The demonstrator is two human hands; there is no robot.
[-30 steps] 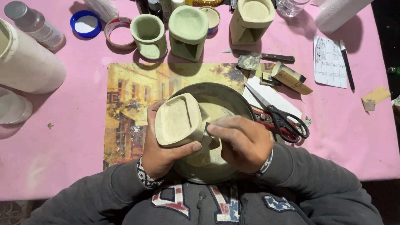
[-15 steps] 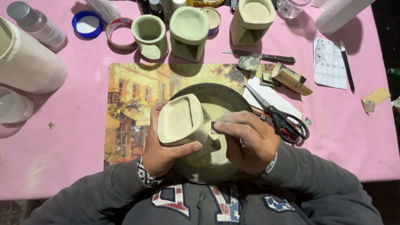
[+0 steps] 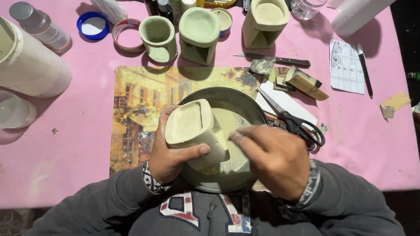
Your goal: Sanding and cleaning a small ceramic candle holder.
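Note:
My left hand point(image 3: 170, 159) grips a pale, unglazed clay vessel with a squarish rim point(image 3: 190, 126), tilted over a round dark metal pan point(image 3: 227, 98) dusted with pale powder. My right hand point(image 3: 271, 157) presses against the vessel's right side with fingers closed, apparently on a small piece of abrasive that I cannot make out. The hand is slightly blurred. Both hands hover above the pan, close to my chest.
The pan sits on a picture placemat point(image 3: 144, 109) on a pink table. Scissors point(image 3: 293, 122), a knife point(image 3: 280, 60), sandpaper scraps point(image 3: 306, 83) and a paper with a pen point(image 3: 348, 65) lie to the right. Three similar clay vessels point(image 3: 199, 28) stand at the back; a white cylinder point(image 3: 30, 65) at the left.
My right hand has slid along the vessel's side, moving right and down. The left hand has turned the vessel slightly.

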